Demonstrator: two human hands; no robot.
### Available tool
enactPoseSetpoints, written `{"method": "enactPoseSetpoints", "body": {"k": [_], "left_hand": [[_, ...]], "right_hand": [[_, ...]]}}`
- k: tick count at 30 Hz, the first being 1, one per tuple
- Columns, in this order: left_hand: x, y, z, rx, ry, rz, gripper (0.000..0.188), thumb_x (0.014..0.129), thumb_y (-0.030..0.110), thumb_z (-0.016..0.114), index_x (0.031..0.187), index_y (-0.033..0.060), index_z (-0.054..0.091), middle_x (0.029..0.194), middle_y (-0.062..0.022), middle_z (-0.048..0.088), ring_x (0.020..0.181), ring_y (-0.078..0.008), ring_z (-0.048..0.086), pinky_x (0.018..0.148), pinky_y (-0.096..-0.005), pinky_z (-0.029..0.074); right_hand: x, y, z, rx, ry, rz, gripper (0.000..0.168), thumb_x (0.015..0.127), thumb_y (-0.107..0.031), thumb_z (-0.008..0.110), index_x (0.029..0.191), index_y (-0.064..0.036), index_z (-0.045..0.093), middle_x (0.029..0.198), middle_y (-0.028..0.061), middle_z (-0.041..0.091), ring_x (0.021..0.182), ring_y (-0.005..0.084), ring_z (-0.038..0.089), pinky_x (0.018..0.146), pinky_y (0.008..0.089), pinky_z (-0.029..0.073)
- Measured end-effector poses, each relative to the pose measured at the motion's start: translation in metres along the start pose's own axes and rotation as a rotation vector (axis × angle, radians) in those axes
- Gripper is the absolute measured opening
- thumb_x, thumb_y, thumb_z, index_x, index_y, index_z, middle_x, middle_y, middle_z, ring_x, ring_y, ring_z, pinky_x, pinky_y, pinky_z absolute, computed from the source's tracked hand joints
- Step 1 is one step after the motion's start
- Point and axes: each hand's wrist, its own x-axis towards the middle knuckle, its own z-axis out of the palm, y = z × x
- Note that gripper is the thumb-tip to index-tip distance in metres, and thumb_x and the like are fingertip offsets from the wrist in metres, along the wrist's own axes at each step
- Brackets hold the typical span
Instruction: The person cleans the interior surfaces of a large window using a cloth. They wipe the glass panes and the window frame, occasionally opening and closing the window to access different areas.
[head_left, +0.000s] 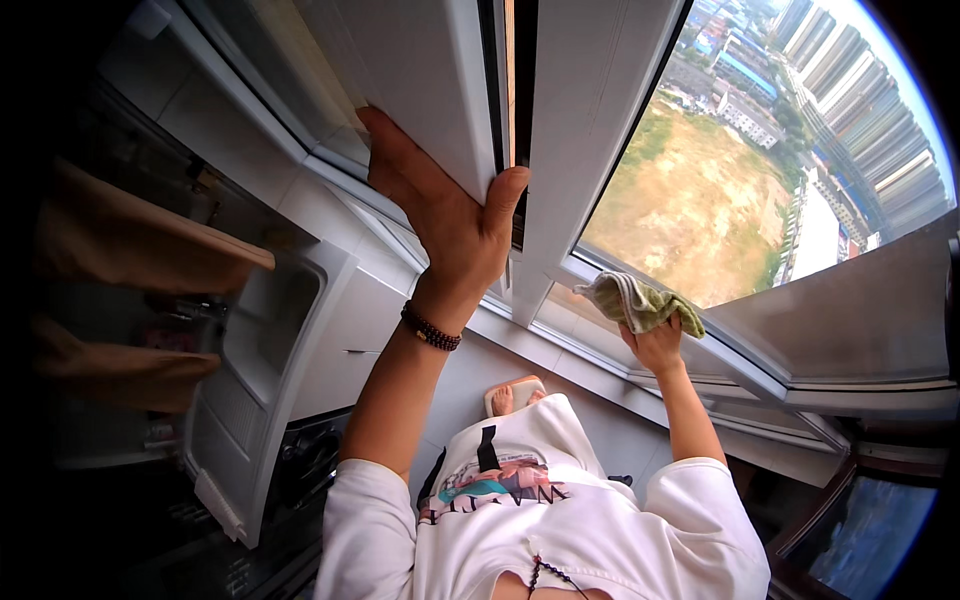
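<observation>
My left hand (457, 217) grips the edge of a white window sash (420, 67), thumb on its near edge and fingers behind it. A beaded bracelet (431, 327) circles that wrist. In my right hand (656, 346) is a crumpled green-and-white cloth (637, 301). The cloth lies against the lower rail of a white window frame (739, 356), at the bottom corner of the glass pane (690, 195). Between the sash and the neighbouring upright (585, 97) runs a narrow dark gap. My right fingers are partly hidden by the cloth.
A white laundry sink (270, 352) with a ribbed washboard stands at the left, above a dark front-loading appliance (311, 454). Brown fabric (142, 240) hangs beyond it. A low tiled ledge (510, 337) runs under the windows. At the lower right is a dark-framed panel (870, 532).
</observation>
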Motion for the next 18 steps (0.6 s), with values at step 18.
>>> {"method": "enactPoseSetpoints", "body": {"k": [18], "left_hand": [[0.011, -0.005, 0.037, 0.014, 0.077, 0.059, 0.11, 0.084, 0.069, 0.047, 0.145, -0.0086, -0.001, 0.134, -0.0298, 0.022, 0.112, -0.035, 0.027, 0.094, -0.0478, 0.024]], "right_hand": [[-0.034, 0.02, 0.011, -0.146, -0.016, 0.045, 0.046, 0.087, -0.044, 0.049, 0.128, -0.024, 0.057, 0.129, 0.0022, 0.055, 0.12, 0.0248, 0.05, 0.098, 0.0507, 0.025]]}}
